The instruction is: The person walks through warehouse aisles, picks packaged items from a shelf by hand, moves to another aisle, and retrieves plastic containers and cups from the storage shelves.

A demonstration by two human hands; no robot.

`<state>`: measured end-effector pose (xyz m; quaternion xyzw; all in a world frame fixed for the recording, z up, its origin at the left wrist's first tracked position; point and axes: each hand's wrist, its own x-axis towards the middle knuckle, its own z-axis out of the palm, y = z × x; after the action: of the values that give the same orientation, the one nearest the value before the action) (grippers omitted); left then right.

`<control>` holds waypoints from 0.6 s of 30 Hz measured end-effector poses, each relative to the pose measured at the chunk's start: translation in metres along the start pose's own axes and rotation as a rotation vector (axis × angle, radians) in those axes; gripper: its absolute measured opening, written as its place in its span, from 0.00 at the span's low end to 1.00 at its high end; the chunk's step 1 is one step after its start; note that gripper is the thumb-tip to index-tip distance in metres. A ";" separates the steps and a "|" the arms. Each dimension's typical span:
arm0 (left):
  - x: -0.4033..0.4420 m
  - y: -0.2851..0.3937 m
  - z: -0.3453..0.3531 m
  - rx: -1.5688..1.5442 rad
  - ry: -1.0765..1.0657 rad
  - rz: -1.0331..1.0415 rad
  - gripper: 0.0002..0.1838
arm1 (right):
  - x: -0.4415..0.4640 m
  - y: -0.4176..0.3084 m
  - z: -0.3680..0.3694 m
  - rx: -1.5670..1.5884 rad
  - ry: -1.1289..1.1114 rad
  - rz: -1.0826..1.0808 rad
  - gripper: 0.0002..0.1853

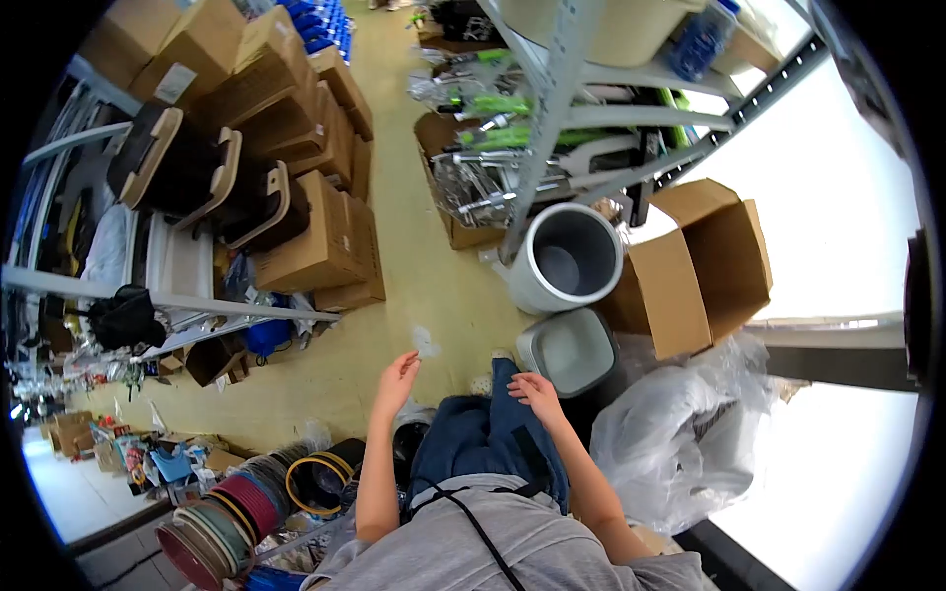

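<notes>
My left hand [397, 380] is raised in front of me over the yellowish floor, its fingers loosely bent and nothing visible in them. Just beyond its fingertips is a whitish patch [425, 342], which seems to lie on the floor. My right hand [535, 392] hangs over my right leg, fingers a little apart and holding nothing. Closest to that hand is a grey-green rectangular bin [569, 355], standing open at the top. A round, pale grey bin [569, 258] stands right behind it. Neither hand touches a bin.
An open cardboard box [705, 271] and clear plastic bags [680, 433] are on the right. A metal shelf post [545, 128] rises beside packed parts. Stacked cartons [320, 231] and black bins with beige rims [271, 207] line the left. Stacked round bins [236, 512] lie lower left.
</notes>
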<state>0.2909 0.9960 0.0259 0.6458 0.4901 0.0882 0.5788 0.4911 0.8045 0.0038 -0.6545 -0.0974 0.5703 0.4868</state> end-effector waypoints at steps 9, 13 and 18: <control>0.029 0.047 -0.005 -0.040 0.118 0.067 0.17 | 0.055 -0.074 0.001 -0.040 -0.112 -0.089 0.16; 0.059 0.062 0.000 -0.052 0.118 0.099 0.16 | 0.082 -0.115 -0.009 -0.061 -0.114 -0.144 0.15; 0.094 0.070 0.006 -0.004 0.202 0.115 0.17 | 0.116 -0.142 -0.026 -0.053 -0.122 -0.175 0.13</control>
<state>0.3795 1.0719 0.0403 0.6595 0.5078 0.1870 0.5218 0.6119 0.9418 0.0316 -0.6200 -0.1988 0.5616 0.5106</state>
